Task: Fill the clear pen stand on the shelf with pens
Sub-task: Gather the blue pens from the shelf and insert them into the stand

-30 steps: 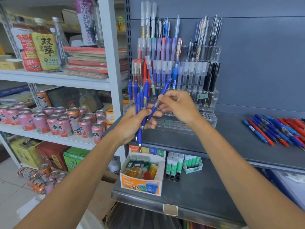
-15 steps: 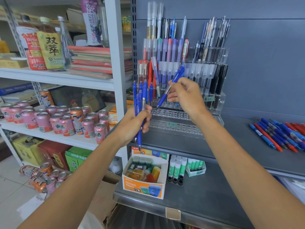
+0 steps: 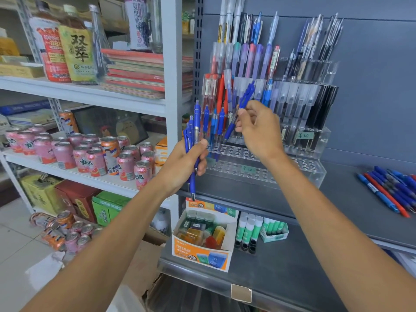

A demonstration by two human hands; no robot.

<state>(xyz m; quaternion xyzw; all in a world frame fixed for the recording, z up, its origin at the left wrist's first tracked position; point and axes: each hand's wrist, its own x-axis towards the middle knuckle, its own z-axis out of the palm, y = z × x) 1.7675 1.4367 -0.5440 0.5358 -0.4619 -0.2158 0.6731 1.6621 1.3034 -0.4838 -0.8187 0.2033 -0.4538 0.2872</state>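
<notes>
over stand (image 3: 265,174), right hand (image 3: 258,129) pinches blue pen (image 3: 244,102)

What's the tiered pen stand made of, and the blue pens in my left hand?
Pen stand: apparently clear acrylic or hard plastic, glossy; shelf shows through it and its edges glint. Blue pens in the left hand: probably smooth plastic, sheen; one has a silvery, metal-looking tip.

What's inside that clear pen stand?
The clear pen stand holds red pens, frosted-cap pens and black pens in its back tiers; the frontmost row looks empty. The right hand, pinching a blue pen, hides part of the middle row.
</notes>
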